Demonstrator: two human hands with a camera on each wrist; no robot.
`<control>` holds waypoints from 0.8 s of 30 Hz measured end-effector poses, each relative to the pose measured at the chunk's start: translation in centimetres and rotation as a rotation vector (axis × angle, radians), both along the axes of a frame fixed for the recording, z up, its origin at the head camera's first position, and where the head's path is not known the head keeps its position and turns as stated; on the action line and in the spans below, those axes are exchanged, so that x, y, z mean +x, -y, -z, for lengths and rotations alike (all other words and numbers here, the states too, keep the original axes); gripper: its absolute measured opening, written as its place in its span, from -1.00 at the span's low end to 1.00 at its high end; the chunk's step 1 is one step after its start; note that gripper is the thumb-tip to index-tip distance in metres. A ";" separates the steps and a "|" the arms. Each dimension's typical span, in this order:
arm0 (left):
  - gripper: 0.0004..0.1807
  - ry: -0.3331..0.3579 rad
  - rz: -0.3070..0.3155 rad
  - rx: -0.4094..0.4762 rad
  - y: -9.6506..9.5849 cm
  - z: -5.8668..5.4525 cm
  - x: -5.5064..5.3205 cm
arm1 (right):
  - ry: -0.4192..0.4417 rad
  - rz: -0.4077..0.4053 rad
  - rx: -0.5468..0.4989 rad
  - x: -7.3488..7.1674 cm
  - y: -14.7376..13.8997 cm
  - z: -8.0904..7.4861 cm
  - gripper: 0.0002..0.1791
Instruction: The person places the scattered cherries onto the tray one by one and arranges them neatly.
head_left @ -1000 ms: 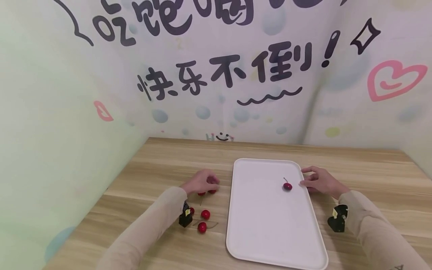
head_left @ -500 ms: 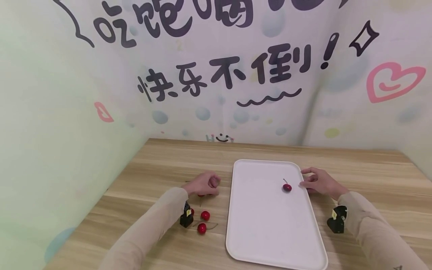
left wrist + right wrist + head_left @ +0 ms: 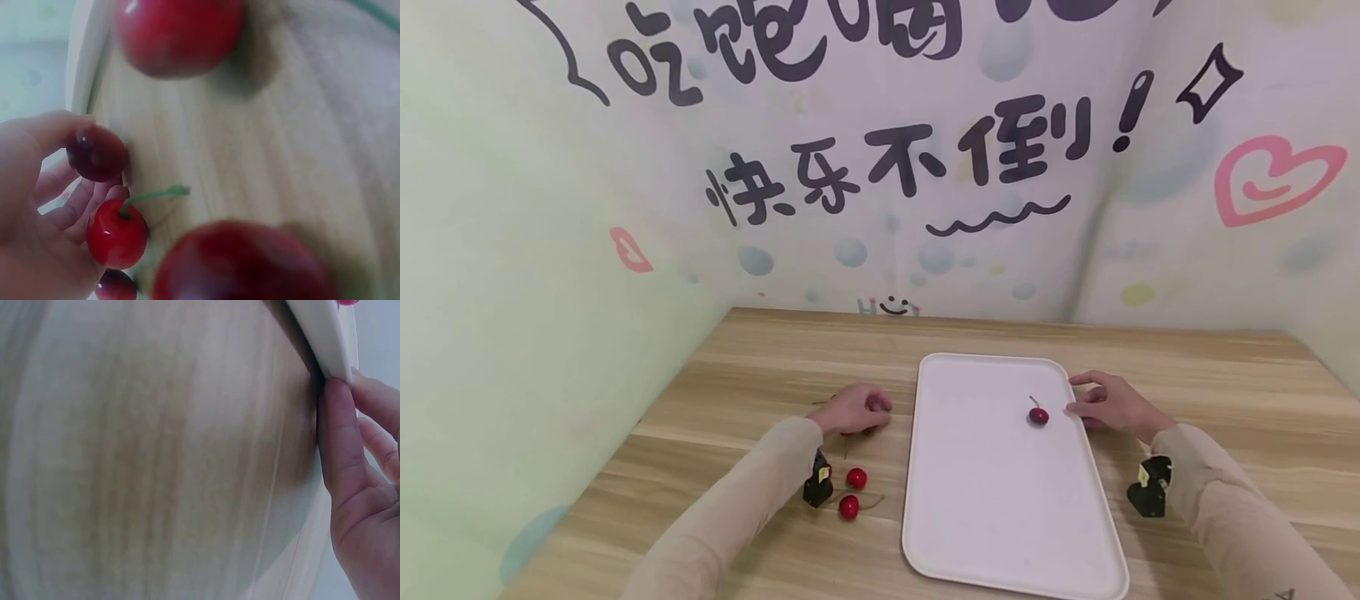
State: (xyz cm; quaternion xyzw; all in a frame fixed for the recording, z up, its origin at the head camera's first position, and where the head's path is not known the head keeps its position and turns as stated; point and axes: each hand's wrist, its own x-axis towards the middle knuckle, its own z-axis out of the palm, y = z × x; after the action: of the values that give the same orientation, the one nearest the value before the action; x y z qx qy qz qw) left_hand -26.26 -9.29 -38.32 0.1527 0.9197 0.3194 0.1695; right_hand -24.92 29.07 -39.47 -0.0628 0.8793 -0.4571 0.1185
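My left hand (image 3: 853,408) is low over the table, left of a white tray (image 3: 985,508). The left wrist view shows a dark red cherry (image 3: 97,154) between its thumb and curled fingers. Below that, a brighter cherry (image 3: 117,237) with a green stem overlaps the palm. My right hand (image 3: 1108,405) holds the tray's far right edge, and in the right wrist view its fingertips pinch the rim (image 3: 325,337). A single stemmed cherry (image 3: 1038,416) lies on the tray near that hand.
Nearer the front, left of the tray, lie a red cherry (image 3: 856,478) and another with a stem (image 3: 848,507). Others are partly hidden by the left hand and the black wrist camera (image 3: 817,481). A printed cloth wall (image 3: 820,267) stands behind the wooden table (image 3: 775,358).
My left hand has shifted slightly right and its fingers have drawn in around a cherry that showed under the fingertips earlier. The right hand and the tray have stayed in place.
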 end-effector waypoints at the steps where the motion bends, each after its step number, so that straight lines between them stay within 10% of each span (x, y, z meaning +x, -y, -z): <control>1: -0.78 0.004 -0.005 0.001 0.0 0.0 0.0 | 0.001 -0.001 -0.003 0.0 0.0 0.0 -0.37; 24: -0.80 -0.006 0.065 -0.009 0.1 -0.1 0.0 | 0.017 0.001 -0.004 0.1 0.1 -0.1 -0.36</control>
State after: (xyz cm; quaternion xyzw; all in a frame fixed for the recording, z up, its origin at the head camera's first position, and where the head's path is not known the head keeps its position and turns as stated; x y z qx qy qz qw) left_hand -26.29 -9.38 -38.27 0.1830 0.9162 0.3090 0.1777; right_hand -24.85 28.98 -39.40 -0.0587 0.8773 -0.4595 0.1254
